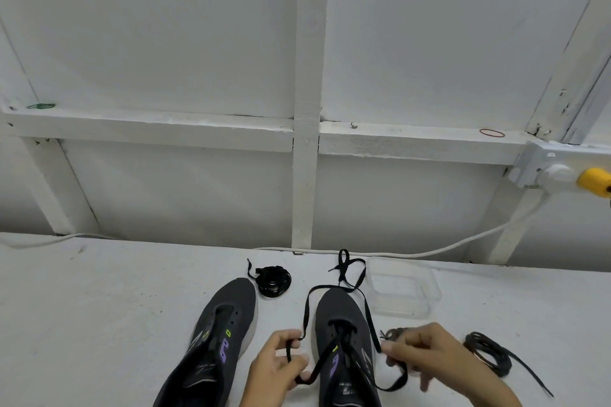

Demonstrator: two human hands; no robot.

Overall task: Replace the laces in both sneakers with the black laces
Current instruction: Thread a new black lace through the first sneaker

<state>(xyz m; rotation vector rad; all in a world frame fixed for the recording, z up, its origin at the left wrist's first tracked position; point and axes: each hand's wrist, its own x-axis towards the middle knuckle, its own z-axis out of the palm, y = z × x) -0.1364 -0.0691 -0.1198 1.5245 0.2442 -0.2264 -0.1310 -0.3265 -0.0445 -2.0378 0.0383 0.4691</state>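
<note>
While the left hand [281, 363] and right hand [426, 353] each pinch the black lace [372, 324], the lower-centre sneaker [342, 307] sits part-laced.
Slack loops past its toe; best pull both ends even, untwisted, before the next eyelets.

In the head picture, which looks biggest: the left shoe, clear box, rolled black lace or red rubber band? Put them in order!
1. left shoe
2. clear box
3. rolled black lace
4. red rubber band, though it lies farther back on the ledge, so it may only look this small.
</note>
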